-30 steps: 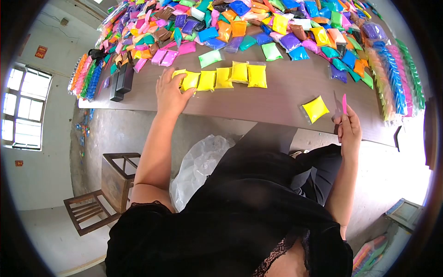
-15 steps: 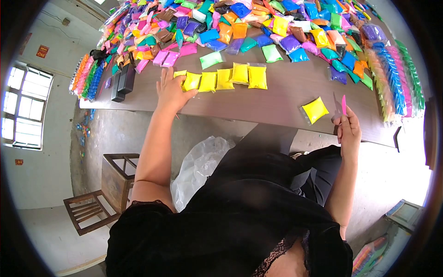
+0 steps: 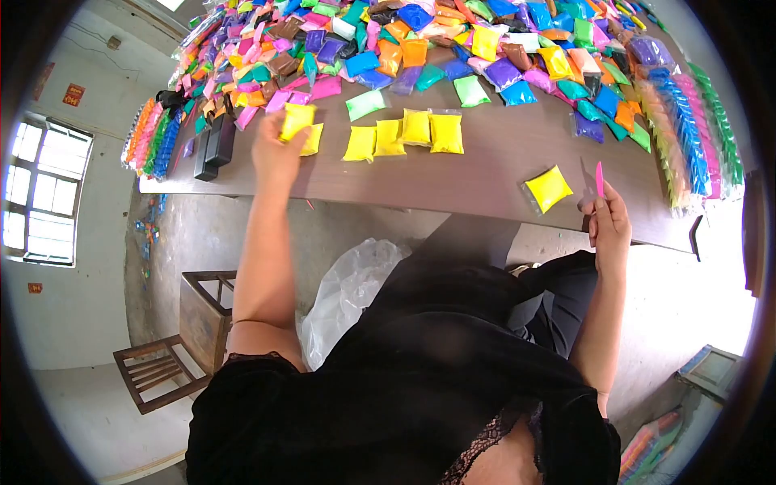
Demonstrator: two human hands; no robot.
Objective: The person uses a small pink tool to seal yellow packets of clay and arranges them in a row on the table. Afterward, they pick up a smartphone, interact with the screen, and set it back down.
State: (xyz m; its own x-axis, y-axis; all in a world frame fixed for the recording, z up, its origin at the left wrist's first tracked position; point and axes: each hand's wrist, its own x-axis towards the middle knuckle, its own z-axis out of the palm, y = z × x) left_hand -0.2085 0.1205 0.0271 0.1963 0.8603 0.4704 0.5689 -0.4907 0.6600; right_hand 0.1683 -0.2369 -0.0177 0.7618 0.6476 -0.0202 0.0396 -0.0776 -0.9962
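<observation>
My left hand (image 3: 276, 155) is closed on a small yellow packet (image 3: 298, 118) at the left of the table's near part. Partly behind the fingers, a second yellow packet (image 3: 314, 141) shows just below the first. To the right, several yellow packets lie in a row, among them a square yellow packet (image 3: 446, 132) at the right end. Over the table's front edge, my right hand (image 3: 612, 220) grips a pink plastic knife (image 3: 600, 178), blade pointing up. A lone yellow packet (image 3: 550, 189) rests on the table left of that hand.
A large heap of coloured packets (image 3: 388, 56) covers the table's (image 3: 485, 182) far side. Black boxes (image 3: 219, 139) stand at left. Bundles of coloured packaging (image 3: 675, 137) line the right end. Below are a clear plastic bag (image 3: 347, 283) and a wooden chair (image 3: 202, 323).
My left hand has taken the row's left-end yellow packets leftward, leaving a gap, and one is now lifted in the fingers. My right hand stays nearly still with the pink knife.
</observation>
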